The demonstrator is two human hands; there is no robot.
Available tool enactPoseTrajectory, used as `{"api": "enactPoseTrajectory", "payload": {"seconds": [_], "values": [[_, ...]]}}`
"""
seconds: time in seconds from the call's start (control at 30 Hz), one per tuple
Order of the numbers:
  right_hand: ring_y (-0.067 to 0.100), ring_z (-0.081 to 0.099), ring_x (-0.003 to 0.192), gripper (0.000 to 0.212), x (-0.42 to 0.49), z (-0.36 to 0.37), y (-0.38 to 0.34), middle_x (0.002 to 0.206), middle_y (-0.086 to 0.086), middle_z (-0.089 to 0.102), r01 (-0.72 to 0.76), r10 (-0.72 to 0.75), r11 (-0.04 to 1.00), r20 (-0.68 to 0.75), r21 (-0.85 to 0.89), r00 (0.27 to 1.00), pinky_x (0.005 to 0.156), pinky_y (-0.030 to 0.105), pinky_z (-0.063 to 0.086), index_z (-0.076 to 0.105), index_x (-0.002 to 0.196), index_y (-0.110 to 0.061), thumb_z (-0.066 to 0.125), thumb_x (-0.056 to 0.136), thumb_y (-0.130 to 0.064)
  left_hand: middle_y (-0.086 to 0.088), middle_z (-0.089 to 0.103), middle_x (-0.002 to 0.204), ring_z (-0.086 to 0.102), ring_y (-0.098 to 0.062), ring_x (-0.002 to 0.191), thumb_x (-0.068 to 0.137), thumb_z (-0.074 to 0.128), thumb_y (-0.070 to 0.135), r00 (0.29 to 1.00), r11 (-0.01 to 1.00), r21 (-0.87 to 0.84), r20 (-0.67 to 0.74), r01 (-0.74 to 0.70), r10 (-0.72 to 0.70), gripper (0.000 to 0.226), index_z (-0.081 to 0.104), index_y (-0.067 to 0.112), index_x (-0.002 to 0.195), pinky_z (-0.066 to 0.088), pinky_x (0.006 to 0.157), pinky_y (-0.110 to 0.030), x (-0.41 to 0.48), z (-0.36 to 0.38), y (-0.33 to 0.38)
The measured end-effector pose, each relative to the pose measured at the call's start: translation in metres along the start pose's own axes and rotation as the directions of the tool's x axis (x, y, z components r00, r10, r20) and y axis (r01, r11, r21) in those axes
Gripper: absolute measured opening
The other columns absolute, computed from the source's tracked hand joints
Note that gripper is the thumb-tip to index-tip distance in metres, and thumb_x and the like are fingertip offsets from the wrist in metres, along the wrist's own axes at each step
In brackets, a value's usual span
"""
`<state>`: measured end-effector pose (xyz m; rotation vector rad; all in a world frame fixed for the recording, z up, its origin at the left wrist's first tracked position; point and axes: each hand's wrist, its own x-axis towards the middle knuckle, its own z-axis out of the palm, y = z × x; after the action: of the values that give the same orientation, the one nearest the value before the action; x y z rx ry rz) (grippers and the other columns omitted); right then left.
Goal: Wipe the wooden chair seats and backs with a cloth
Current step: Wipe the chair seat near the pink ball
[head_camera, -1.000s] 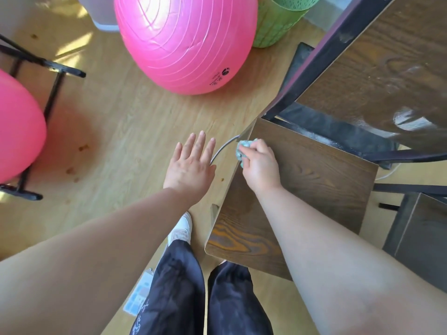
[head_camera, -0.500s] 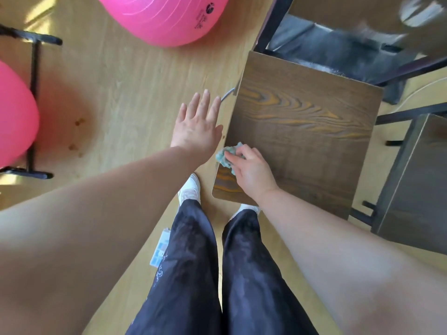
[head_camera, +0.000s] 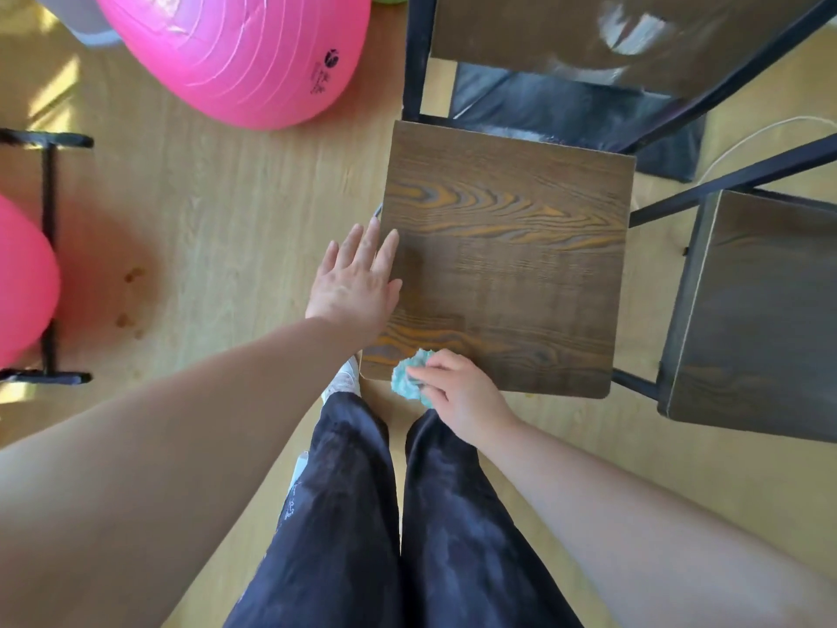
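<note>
A dark wooden chair seat (head_camera: 507, 247) on a black metal frame stands in front of me, its wooden back (head_camera: 543, 34) at the top of the view. My right hand (head_camera: 457, 392) grips a crumpled light-blue cloth (head_camera: 407, 378) at the seat's near left corner. My left hand (head_camera: 355, 278) hovers with straight fingers over the seat's left edge, holding nothing.
A second dark wooden seat (head_camera: 761, 310) stands close on the right. A large pink ball (head_camera: 244, 52) lies on the wooden floor at the upper left, another pink ball (head_camera: 22, 283) on a black stand (head_camera: 47, 260) at the far left. A white cable (head_camera: 747, 142) runs behind the chair.
My right hand has dragged the cloth from the seat's far left corner along the left edge to the near corner. My left hand stayed open beside the seat. The view tilted down.
</note>
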<state>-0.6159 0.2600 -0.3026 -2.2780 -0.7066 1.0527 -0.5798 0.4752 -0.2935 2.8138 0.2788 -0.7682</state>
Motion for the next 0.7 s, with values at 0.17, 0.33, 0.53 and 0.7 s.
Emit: {"api": "enactPoseTrajectory", "payload": {"seconds": [0.17,0.33,0.53,0.7], "values": [[0.009,0.06,0.1,0.034,0.002,-0.058,0.001,0.113,-0.008,0.063,-0.187,0.274,0.936,-0.281,0.298,0.92,0.083,0.008,0.043,0.066,0.125,-0.02,0.066,0.091,-0.014,-0.001,-0.004,0.167,-0.005,-0.02,0.153,0.105,0.027,0.042,1.0,0.999,-0.052,0.0,0.008,-0.008,0.063,0.001,0.022,0.158,0.005,0.124,-0.042,-0.002,-0.013,0.026],[0.005,0.063,0.101,0.027,0.013,-0.107,0.013,0.107,-0.015,0.067,-0.245,0.489,0.776,-0.309,0.581,0.816,0.085,0.022,0.053,0.065,0.118,-0.027,0.068,0.091,-0.025,-0.002,0.035,0.153,0.033,-0.026,0.139,0.101,0.041,0.046,0.998,0.939,-0.341,-0.015,0.052,-0.06,0.064,0.018,0.024,0.157,0.034,0.11,-0.042,0.007,-0.034,0.062],[0.009,0.066,0.099,0.023,0.023,-0.131,0.031,0.102,-0.016,0.069,-0.208,0.541,0.702,-0.32,0.681,0.778,0.089,0.04,0.057,0.07,0.111,-0.029,0.069,0.088,-0.028,0.006,0.057,0.132,0.054,-0.014,0.116,0.098,0.045,0.053,0.988,0.778,-0.613,0.142,0.138,-0.063,0.051,0.048,0.029,0.143,0.042,0.092,-0.027,0.03,-0.053,0.094],[0.01,0.069,0.095,0.022,0.022,-0.141,0.036,0.101,-0.01,0.072,-0.155,0.541,0.637,-0.295,0.755,0.788,0.083,0.037,0.06,0.071,0.111,-0.025,0.068,0.09,-0.024,0.008,0.07,0.098,0.064,-0.012,0.088,0.095,0.051,0.056,0.96,0.618,-0.737,0.245,0.274,-0.135,0.037,0.068,0.031,0.116,0.051,0.08,-0.031,0.042,-0.06,0.108]]}}
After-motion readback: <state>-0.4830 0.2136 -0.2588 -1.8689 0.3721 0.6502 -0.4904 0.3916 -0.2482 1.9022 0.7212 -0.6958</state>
